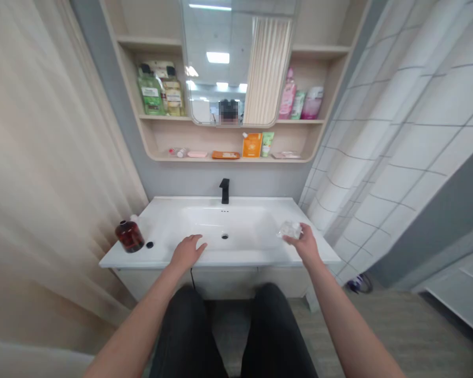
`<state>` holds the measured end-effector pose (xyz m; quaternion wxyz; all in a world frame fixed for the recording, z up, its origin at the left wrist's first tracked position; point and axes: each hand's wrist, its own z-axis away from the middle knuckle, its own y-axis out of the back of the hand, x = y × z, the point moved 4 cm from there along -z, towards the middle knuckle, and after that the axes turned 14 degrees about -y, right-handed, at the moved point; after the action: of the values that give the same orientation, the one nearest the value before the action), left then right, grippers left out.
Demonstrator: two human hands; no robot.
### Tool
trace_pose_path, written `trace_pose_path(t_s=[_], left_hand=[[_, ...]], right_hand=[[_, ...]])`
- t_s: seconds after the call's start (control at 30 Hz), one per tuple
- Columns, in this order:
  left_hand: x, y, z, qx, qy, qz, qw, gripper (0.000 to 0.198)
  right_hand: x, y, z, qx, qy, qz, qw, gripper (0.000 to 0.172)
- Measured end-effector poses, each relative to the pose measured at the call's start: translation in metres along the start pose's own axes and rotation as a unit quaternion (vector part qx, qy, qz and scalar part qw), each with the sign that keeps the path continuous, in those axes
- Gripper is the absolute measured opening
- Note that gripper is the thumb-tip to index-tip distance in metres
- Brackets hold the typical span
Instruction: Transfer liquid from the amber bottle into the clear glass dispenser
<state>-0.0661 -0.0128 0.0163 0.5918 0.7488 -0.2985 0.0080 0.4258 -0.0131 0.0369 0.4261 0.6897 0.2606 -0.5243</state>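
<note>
My right hand (307, 244) grips a clear, crinkled plastic item (289, 229) between thumb and fingers, over the right side of the white sink counter (161, 210); its exact kind is hard to make out. Over the front rim of the basin, left of centre, my left hand (188, 252) has its thumb and fingers apart and holds nothing. A brown bottle (130, 237) without a pump stands at the counter's left end. Beside it lies a small black cap (150, 245).
A black faucet (225, 191) rises behind the basin. Above hangs a shelf unit (228, 160) with a mirror (220, 63), several bottles, an orange pouch (252, 145) and a green tube (267, 144). A beige curtain (55, 157) borders the left, a white checked curtain (378, 157) the right.
</note>
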Motion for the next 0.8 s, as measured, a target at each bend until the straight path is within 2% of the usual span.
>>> trace_pose_path(t_s=[0.1, 0.17, 0.27, 0.47, 0.6, 0.8], left_hand=[[-0.018, -0.013, -0.006, -0.082, 0.056, -0.028, 0.995, 0.057], [-0.019, -0.020, -0.007, -0.118, 0.076, -0.035, 0.990, 0.060], [-0.017, -0.024, -0.008, -0.143, 0.099, -0.045, 0.984, 0.063], [-0.018, -0.024, -0.008, -0.134, 0.104, -0.065, 0.983, 0.062], [-0.018, -0.024, -0.008, -0.131, 0.114, -0.068, 0.982, 0.061], [-0.013, -0.021, -0.008, -0.131, 0.118, -0.076, 0.981, 0.061]], right_hand=[[0.011, 0.014, -0.052, 0.089, -0.073, 0.071, 0.991, 0.092], [0.012, 0.017, -0.077, 0.129, -0.087, 0.113, 0.981, 0.086], [0.009, 0.013, -0.101, 0.150, -0.080, 0.139, 0.976, 0.080], [0.010, -0.012, -0.122, 0.154, -0.126, 0.182, 0.963, 0.078], [0.013, -0.028, -0.130, 0.149, -0.130, 0.174, 0.965, 0.080], [0.005, -0.037, -0.141, 0.143, -0.134, 0.161, 0.967, 0.073]])
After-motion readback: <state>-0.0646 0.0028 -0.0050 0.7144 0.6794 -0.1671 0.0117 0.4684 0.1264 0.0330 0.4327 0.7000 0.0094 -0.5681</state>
